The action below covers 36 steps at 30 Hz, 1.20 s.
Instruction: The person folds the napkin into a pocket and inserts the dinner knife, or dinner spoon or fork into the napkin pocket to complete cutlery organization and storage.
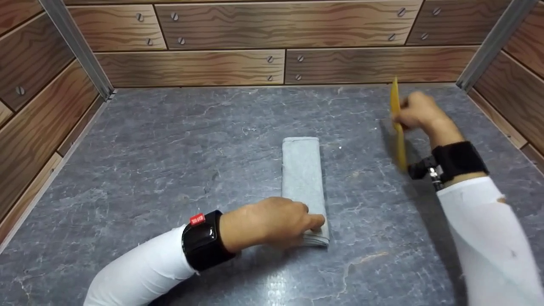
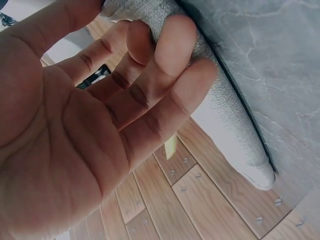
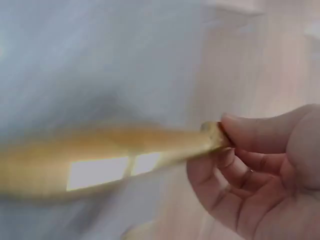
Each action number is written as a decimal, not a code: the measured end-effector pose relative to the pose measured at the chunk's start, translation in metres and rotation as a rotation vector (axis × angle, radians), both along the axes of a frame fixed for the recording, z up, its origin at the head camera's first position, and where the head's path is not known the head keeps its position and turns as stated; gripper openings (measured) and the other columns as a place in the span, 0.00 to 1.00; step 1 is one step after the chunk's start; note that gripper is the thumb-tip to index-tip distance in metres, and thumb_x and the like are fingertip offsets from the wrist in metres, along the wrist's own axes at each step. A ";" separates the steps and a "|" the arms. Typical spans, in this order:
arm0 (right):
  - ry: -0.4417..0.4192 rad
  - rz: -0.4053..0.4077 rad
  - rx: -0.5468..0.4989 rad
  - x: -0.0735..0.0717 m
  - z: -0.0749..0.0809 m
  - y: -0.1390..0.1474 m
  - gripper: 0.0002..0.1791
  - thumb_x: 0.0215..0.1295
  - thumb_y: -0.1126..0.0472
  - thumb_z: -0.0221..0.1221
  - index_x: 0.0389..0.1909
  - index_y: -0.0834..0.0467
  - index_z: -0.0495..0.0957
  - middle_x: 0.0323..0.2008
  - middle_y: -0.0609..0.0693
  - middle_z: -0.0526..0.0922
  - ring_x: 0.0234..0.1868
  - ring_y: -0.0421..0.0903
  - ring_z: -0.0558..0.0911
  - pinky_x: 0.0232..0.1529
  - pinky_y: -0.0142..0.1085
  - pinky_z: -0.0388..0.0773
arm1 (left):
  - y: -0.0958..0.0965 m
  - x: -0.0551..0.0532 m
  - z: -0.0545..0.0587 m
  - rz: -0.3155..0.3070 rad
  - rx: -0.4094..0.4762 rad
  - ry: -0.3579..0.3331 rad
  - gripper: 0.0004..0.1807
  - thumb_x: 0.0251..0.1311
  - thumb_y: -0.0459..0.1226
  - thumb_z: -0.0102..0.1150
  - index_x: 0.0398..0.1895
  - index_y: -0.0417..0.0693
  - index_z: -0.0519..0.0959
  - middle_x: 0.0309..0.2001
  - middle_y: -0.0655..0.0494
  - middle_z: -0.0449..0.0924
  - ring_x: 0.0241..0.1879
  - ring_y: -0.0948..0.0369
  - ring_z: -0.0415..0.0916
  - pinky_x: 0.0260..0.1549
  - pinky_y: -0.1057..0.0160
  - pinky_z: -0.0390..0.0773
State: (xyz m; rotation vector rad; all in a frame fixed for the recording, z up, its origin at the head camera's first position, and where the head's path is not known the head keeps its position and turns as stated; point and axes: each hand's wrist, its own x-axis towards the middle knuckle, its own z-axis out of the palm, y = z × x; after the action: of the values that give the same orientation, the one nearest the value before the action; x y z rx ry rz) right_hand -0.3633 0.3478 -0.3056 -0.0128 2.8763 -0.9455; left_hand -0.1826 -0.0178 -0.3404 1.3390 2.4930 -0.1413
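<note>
A folded light-grey towel (image 1: 301,165) lies lengthwise on the dark marbled tabletop. My left hand (image 1: 276,219) is over its near end, fingers loosely bent and right at the cloth. In the left wrist view the palm shows bare, and the towel (image 2: 230,130) runs behind the fingertips. At the right, my right hand (image 1: 425,112) pinches a glossy yellow plate (image 1: 397,110) by its edge, thumb on one side and fingers on the other. The plate is tipped up, seen nearly edge-on in the head view. It is blurred in the right wrist view (image 3: 110,155).
Wood-patterned panels (image 1: 289,25) wall in the tabletop (image 1: 191,140) at the back and both sides. Grey metal strips (image 1: 78,46) run up the two back corners. Each wrist wears a black strap (image 1: 461,159) over a white sleeve.
</note>
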 end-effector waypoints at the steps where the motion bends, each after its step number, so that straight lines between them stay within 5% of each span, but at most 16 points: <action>1: 0.043 -0.021 -0.069 0.002 0.005 -0.012 0.19 0.75 0.70 0.62 0.57 0.84 0.78 0.26 0.42 0.83 0.22 0.30 0.82 0.29 0.24 0.85 | 0.000 0.000 0.000 -0.002 0.003 0.000 0.16 0.89 0.51 0.62 0.69 0.59 0.84 0.56 0.51 0.93 0.50 0.55 0.93 0.46 0.55 0.96; 6: 0.192 -0.034 -0.315 0.013 0.014 -0.067 0.11 0.84 0.70 0.60 0.56 0.76 0.79 0.27 0.35 0.79 0.25 0.26 0.82 0.31 0.23 0.88 | -0.004 -0.002 -0.003 -0.142 0.078 0.139 0.13 0.89 0.50 0.63 0.60 0.54 0.86 0.48 0.53 0.94 0.41 0.58 0.92 0.36 0.61 0.94; 10: 0.190 0.014 -0.488 0.017 0.009 -0.094 0.05 0.87 0.71 0.58 0.49 0.69 0.81 0.26 0.35 0.81 0.27 0.29 0.84 0.33 0.24 0.89 | -0.005 -0.004 -0.006 -0.264 0.143 0.322 0.13 0.84 0.51 0.69 0.54 0.53 0.89 0.46 0.57 0.93 0.40 0.62 0.91 0.34 0.66 0.92; 16: 0.143 0.044 -0.827 0.024 0.009 -0.125 0.18 0.85 0.75 0.59 0.33 0.55 0.84 0.25 0.42 0.88 0.26 0.36 0.90 0.32 0.31 0.93 | -0.001 0.001 -0.006 -0.244 0.101 0.388 0.11 0.81 0.49 0.74 0.55 0.56 0.92 0.50 0.59 0.91 0.47 0.62 0.89 0.39 0.68 0.93; 20: 0.117 0.053 -0.919 0.030 0.007 -0.143 0.14 0.83 0.77 0.60 0.37 0.58 0.83 0.26 0.44 0.91 0.27 0.38 0.92 0.30 0.34 0.94 | 0.000 0.010 -0.009 -0.236 0.076 0.447 0.05 0.80 0.41 0.71 0.51 0.58 0.93 0.48 0.60 0.92 0.44 0.62 0.90 0.33 0.67 0.92; 26: 0.125 0.030 -0.843 0.019 0.002 -0.122 0.11 0.81 0.76 0.63 0.40 0.59 0.84 0.25 0.42 0.92 0.27 0.37 0.92 0.29 0.33 0.93 | 0.001 0.015 -0.014 -0.211 0.060 0.492 0.08 0.79 0.38 0.69 0.48 0.61 0.94 0.45 0.62 0.93 0.41 0.63 0.91 0.31 0.65 0.92; 31: 0.021 -0.031 -0.545 0.001 -0.005 -0.047 0.13 0.83 0.72 0.62 0.37 0.54 0.84 0.23 0.39 0.87 0.23 0.33 0.88 0.28 0.29 0.91 | -0.001 0.017 -0.016 -0.192 0.051 0.481 0.08 0.79 0.38 0.69 0.46 0.62 0.95 0.44 0.62 0.93 0.39 0.63 0.90 0.30 0.65 0.92; 36: -0.148 -0.047 -0.275 -0.002 -0.015 0.026 0.13 0.83 0.72 0.61 0.35 0.59 0.84 0.19 0.40 0.84 0.20 0.33 0.84 0.27 0.28 0.88 | -0.003 0.018 -0.016 -0.189 0.060 0.477 0.08 0.78 0.38 0.70 0.43 0.61 0.95 0.42 0.62 0.93 0.38 0.63 0.91 0.29 0.64 0.92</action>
State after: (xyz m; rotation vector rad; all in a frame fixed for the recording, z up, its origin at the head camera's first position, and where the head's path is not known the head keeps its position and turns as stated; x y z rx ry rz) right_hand -0.3654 0.3739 -0.3206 0.0973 2.6032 -1.2849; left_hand -0.1650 -0.0209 -0.3563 1.7356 2.7547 -0.4834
